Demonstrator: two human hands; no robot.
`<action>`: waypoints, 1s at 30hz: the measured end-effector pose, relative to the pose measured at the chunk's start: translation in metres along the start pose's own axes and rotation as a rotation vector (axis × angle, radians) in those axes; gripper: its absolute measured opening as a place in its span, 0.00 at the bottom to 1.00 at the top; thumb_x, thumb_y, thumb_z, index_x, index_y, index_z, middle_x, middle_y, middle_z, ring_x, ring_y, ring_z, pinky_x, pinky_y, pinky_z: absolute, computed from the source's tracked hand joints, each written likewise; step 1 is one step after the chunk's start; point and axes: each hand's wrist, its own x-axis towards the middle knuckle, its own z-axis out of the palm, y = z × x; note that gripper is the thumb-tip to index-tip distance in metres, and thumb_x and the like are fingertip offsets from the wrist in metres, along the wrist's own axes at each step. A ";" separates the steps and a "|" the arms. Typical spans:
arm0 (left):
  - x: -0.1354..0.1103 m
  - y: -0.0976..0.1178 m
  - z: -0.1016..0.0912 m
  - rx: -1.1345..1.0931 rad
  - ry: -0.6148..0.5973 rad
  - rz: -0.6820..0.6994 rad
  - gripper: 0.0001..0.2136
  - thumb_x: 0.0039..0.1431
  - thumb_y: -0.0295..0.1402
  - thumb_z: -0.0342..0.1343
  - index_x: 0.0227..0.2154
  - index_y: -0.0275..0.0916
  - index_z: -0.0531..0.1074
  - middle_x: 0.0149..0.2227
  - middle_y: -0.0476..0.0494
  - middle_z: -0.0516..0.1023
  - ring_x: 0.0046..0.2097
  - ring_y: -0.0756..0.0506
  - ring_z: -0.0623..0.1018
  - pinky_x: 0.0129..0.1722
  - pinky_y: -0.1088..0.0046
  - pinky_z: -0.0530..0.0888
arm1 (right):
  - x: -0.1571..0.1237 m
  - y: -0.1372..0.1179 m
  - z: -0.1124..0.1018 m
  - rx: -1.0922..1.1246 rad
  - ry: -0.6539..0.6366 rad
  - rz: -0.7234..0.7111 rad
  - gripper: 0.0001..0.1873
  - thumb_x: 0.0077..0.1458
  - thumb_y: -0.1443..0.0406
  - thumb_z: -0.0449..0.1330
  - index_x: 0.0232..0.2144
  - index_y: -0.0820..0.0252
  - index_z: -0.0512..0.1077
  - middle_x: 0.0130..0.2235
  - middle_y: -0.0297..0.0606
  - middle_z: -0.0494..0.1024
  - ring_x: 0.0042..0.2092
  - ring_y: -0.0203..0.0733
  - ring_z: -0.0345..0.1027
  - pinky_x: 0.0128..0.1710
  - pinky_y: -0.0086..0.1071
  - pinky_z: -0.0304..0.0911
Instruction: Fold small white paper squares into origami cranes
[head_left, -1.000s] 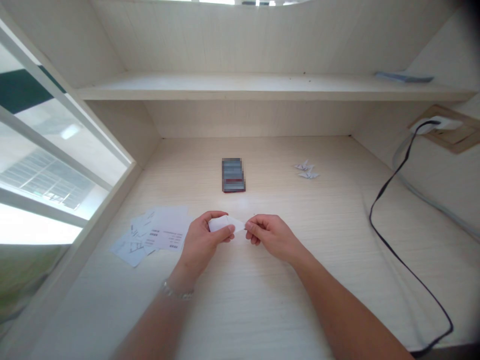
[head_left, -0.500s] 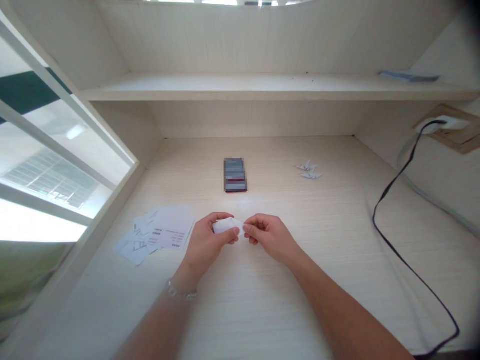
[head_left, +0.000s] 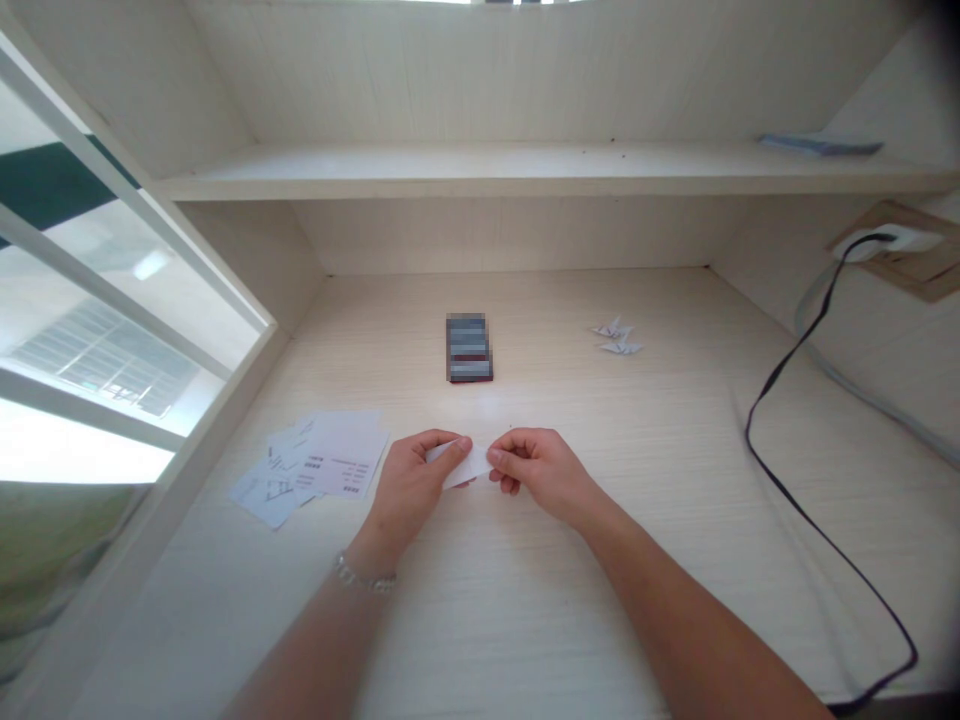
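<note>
Both hands [head_left: 412, 478] on folded paper [head_left: 470, 466]

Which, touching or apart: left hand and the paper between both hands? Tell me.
Touching: the head view shows the left hand gripping the paper, thumb on top.

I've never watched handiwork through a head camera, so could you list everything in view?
Folded paper: one, white, between both hands
Loose sheets: several overlapping, white with print, desk's left
Pixelated object: one, dark grey with red, mid-desk
Small folded shapes: apparently two, whitish, right of the pixelated object
Black cable: one, black, right
Grey cable: one, grey, far right
Wall plate: one, brown, right wall
Flat item: one, bluish, shelf's right end
Shelf: one, pale, above desk
Desk: one, pale, beneath everything
Barred opening: one, pale-framed, far left
Bracelet: one, silvery, left wrist
Left hand: one, bare, pinching the paper
Right hand: one, bare, pinching the paper's right tip
</note>
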 end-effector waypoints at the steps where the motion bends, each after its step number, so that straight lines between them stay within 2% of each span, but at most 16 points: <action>1: 0.000 0.000 0.000 0.017 0.009 0.010 0.13 0.47 0.40 0.58 0.28 0.35 0.75 0.24 0.46 0.77 0.26 0.48 0.73 0.26 0.75 0.70 | 0.000 0.000 0.000 0.007 -0.004 0.002 0.11 0.49 0.60 0.58 0.26 0.64 0.70 0.24 0.36 0.73 0.22 0.31 0.63 0.22 0.26 0.60; 8: -0.001 0.003 -0.001 0.066 0.018 0.042 0.12 0.47 0.40 0.58 0.27 0.35 0.76 0.25 0.46 0.77 0.26 0.49 0.73 0.26 0.77 0.69 | 0.001 0.000 0.003 -0.038 -0.012 -0.019 0.11 0.49 0.60 0.58 0.27 0.63 0.70 0.23 0.36 0.73 0.22 0.32 0.64 0.23 0.26 0.60; 13: -0.003 0.002 0.003 -0.094 -0.046 -0.046 0.12 0.46 0.39 0.59 0.29 0.34 0.74 0.26 0.45 0.76 0.28 0.48 0.75 0.28 0.73 0.74 | 0.000 0.000 0.005 -0.048 0.000 -0.025 0.10 0.49 0.60 0.58 0.26 0.63 0.69 0.23 0.35 0.73 0.22 0.32 0.64 0.22 0.26 0.59; 17: -0.005 0.003 0.003 -0.165 -0.088 -0.071 0.16 0.40 0.35 0.64 0.33 0.33 0.73 0.27 0.45 0.76 0.29 0.48 0.76 0.29 0.72 0.76 | -0.001 0.000 0.004 -0.017 0.003 -0.004 0.11 0.49 0.60 0.58 0.24 0.63 0.68 0.23 0.35 0.73 0.21 0.31 0.63 0.21 0.26 0.58; 23: -0.005 0.003 0.001 -0.033 -0.051 -0.020 0.16 0.41 0.34 0.63 0.36 0.34 0.74 0.24 0.46 0.77 0.25 0.50 0.75 0.26 0.77 0.73 | -0.001 -0.002 0.004 0.001 -0.010 0.018 0.10 0.49 0.60 0.58 0.24 0.63 0.68 0.23 0.35 0.73 0.21 0.30 0.63 0.21 0.25 0.59; 30: -0.004 0.006 0.000 -0.044 -0.008 -0.044 0.16 0.39 0.34 0.64 0.34 0.33 0.74 0.23 0.46 0.77 0.24 0.50 0.75 0.24 0.77 0.73 | 0.001 -0.001 0.001 -0.017 -0.008 -0.004 0.13 0.48 0.58 0.59 0.27 0.64 0.71 0.24 0.37 0.74 0.22 0.32 0.65 0.22 0.27 0.61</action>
